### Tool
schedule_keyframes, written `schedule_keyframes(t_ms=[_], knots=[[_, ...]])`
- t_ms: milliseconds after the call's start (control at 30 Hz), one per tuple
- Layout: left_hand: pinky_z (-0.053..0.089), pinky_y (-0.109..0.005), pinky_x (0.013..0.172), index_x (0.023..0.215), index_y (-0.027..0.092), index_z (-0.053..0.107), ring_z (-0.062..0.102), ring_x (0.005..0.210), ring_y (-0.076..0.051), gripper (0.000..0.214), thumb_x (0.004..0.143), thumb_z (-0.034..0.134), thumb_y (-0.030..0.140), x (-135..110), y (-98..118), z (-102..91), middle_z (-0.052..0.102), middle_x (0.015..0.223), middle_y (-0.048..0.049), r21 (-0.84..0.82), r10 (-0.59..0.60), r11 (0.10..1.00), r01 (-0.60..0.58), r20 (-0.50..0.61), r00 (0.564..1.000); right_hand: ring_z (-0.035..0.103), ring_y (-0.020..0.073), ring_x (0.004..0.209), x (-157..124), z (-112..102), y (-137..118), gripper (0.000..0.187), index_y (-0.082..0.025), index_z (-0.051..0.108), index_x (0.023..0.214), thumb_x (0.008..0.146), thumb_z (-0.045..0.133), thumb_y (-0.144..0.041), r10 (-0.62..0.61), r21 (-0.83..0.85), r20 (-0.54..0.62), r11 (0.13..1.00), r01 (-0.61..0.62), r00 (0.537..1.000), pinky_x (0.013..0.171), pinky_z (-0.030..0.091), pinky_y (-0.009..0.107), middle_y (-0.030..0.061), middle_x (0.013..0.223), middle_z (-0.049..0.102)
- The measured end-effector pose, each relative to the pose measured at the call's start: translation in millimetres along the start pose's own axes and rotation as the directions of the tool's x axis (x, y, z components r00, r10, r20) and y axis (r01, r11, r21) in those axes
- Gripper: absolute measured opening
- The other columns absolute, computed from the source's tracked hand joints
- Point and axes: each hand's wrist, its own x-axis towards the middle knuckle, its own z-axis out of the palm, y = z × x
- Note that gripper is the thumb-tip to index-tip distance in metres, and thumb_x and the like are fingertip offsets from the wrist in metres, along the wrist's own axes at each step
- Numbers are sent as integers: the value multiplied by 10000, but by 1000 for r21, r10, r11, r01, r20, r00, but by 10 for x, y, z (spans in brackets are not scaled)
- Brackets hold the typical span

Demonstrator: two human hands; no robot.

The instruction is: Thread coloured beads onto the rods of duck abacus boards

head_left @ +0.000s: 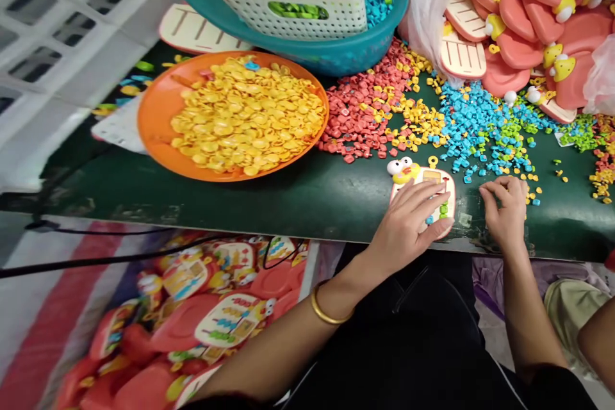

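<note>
A duck-headed toy board [447,189], cream with a reddish rim, lies near the table's front edge. My left hand [408,224] grips it from the lower left, fingers across its face and thumb along the lower part. Green pieces and a blue one show on the board beside the fingers; the rest of its face is covered. To the right, my right hand [505,208] is just above the tabletop, thumb and fingers pinched together. Whatever is between those fingertips is too small to make out. Loose blue beads [473,122] lie just beyond both hands.
An orange plate [156,122] of yellow pieces stands left. Behind it, a white basket [250,3] of green pieces sits in a teal basin [327,57]. Red beads [355,118] spread mid-table. Red duck toys [523,25] pile at back right; finished-looking boards [230,320] lie below the table.
</note>
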Motion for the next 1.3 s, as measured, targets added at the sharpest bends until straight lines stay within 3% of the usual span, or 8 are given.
schedule_keyframes(t_ms=[200,333,467,600,833,1067,1167,1300], knots=[[502,-413,995,1140,193,681,618,1140,-216,211,973,569,255,-167,166,87,711,1168,-83,-89,-64,994,62,-25,998,469,288,972,3,35,82,202,-222,757,833,890,635,-372,171,-165,-39,971,-175,985,835,321,452,97,974,627],[476,-403,1010,1129,187,681,623,1117,-211,221,994,522,261,-123,212,93,717,1158,-85,-225,-121,968,110,-34,992,504,240,919,13,-68,-82,186,-225,739,791,879,644,-359,200,220,19,955,-199,980,860,369,445,56,882,592],[513,-293,806,974,164,678,653,885,-170,340,1024,438,400,-31,358,42,719,930,-59,-504,-346,789,350,105,932,551,198,923,-184,-216,-589,154,-242,742,847,878,659,-368,185,739,186,621,-261,965,819,456,376,39,921,551],[440,-237,624,793,163,606,563,684,-129,428,997,446,503,-3,401,-4,619,734,-10,-577,-428,653,490,252,868,565,189,955,-322,-275,-835,69,-250,748,829,804,760,-313,262,804,195,509,-307,945,833,483,351,35,948,550],[426,-257,718,719,187,510,527,730,-134,409,1032,337,383,54,309,-114,553,723,-3,-443,-306,807,391,253,918,646,149,734,-184,-334,-687,173,-307,787,994,868,703,-225,-7,788,339,548,-280,941,633,537,288,17,835,699],[435,-273,715,706,199,506,534,706,-141,431,1051,320,381,141,244,-163,570,698,5,-321,-218,902,289,238,946,645,133,566,-23,-325,-646,105,-287,790,932,855,721,-300,-34,772,437,526,-356,899,519,557,288,19,840,712],[454,-347,883,929,202,616,595,934,-204,329,1015,432,461,77,77,-161,671,943,-52,-108,-298,950,292,-39,954,641,142,583,130,-176,-567,143,-265,785,927,865,694,-357,37,650,380,700,-295,924,502,540,289,40,869,714],[420,-470,988,1368,157,483,537,1171,-321,592,908,621,503,-94,-216,-81,606,1278,-165,148,-433,851,504,-346,832,673,189,746,352,68,-456,193,-242,791,884,894,628,-344,-27,412,341,903,-123,940,690,562,337,57,850,720]])
